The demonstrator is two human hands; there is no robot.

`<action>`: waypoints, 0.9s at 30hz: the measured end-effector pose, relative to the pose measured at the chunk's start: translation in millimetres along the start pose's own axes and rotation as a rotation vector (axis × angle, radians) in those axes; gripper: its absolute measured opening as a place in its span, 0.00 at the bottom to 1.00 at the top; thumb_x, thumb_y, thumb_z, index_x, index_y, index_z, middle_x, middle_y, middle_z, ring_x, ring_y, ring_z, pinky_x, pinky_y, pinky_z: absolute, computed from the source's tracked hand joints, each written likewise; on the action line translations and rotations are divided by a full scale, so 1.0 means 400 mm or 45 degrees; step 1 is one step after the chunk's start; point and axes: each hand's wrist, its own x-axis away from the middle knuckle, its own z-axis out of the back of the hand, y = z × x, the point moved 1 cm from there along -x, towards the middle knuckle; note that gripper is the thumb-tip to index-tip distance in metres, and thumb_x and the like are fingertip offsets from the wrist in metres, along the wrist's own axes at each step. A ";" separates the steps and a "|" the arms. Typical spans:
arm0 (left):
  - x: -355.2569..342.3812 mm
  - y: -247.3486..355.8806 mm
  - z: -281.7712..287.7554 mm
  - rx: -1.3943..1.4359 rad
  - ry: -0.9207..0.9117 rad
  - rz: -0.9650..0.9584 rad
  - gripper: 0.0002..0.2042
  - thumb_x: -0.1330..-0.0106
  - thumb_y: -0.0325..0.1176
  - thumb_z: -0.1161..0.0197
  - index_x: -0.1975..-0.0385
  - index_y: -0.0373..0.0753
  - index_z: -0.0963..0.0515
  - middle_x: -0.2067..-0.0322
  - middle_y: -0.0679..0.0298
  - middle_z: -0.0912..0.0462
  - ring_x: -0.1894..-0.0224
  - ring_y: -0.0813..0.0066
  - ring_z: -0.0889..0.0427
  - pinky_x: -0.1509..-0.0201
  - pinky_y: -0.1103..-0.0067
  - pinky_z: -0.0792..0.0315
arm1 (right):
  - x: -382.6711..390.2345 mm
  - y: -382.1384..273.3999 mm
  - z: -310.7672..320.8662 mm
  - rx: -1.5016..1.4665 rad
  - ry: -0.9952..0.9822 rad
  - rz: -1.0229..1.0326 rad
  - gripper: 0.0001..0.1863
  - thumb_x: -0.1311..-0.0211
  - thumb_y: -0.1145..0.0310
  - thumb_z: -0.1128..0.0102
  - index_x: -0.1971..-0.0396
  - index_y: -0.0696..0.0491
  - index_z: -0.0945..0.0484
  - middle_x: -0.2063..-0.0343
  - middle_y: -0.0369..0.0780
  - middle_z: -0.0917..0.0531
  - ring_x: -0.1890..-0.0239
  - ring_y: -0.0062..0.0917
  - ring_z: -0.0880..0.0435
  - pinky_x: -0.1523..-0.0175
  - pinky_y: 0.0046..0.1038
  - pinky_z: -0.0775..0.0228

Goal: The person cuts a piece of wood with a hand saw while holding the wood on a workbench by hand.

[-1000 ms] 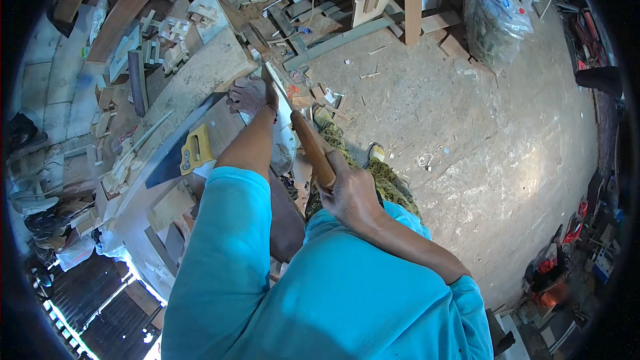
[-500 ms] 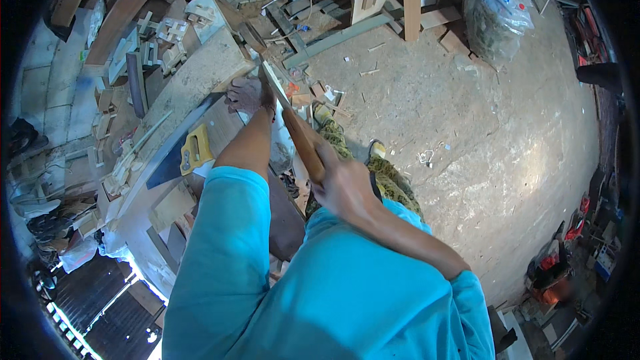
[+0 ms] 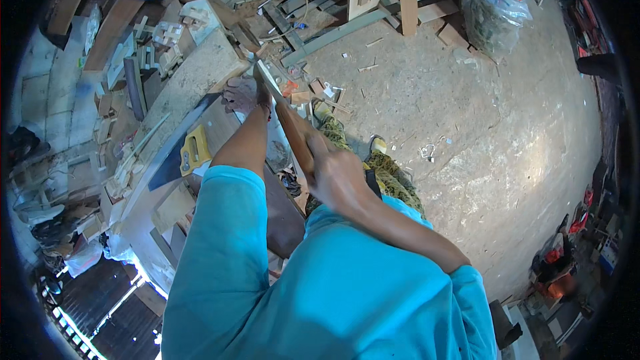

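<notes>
One wooden handle (image 3: 295,139) beside the left forearm (image 3: 241,141); right hand (image 3: 341,177) grip wrapped round its near end. Likely stiff, fairly light; hold that end. Left hand (image 3: 240,95) near surface (image 3: 203,70); can't tell its grip.

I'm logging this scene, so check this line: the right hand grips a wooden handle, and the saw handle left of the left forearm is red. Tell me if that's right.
Not quite: the saw handle is yellow, not red, as the head view shows. The rest stands: the right hand grips a wooden handle, and the saw handle lies left of the left forearm.
</notes>
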 end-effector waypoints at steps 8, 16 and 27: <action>-0.016 -0.047 -0.173 0.303 0.475 0.063 0.18 0.45 0.48 0.52 0.68 0.37 0.37 0.61 0.53 0.33 0.55 0.52 0.34 0.57 0.55 0.41 | 0.026 0.020 0.006 -0.105 0.028 -0.020 0.22 0.63 0.73 0.39 0.64 0.57 0.35 0.85 0.50 0.25 0.81 0.44 0.24 0.77 0.39 0.32; -0.006 -0.004 -0.112 0.163 0.511 0.071 0.18 0.43 0.46 0.54 0.67 0.35 0.36 0.61 0.51 0.33 0.55 0.48 0.35 0.58 0.53 0.40 | -0.074 0.039 -0.100 -0.019 -0.007 -0.033 0.24 0.63 0.73 0.40 0.62 0.59 0.37 0.85 0.50 0.25 0.81 0.44 0.24 0.77 0.39 0.32; 0.041 -0.018 -0.053 0.216 0.533 0.039 0.16 0.44 0.46 0.53 0.67 0.38 0.34 0.64 0.54 0.31 0.58 0.54 0.32 0.60 0.53 0.39 | -0.053 0.020 -0.075 -0.093 0.058 -0.055 0.25 0.63 0.72 0.39 0.60 0.58 0.35 0.86 0.50 0.25 0.81 0.44 0.23 0.75 0.39 0.31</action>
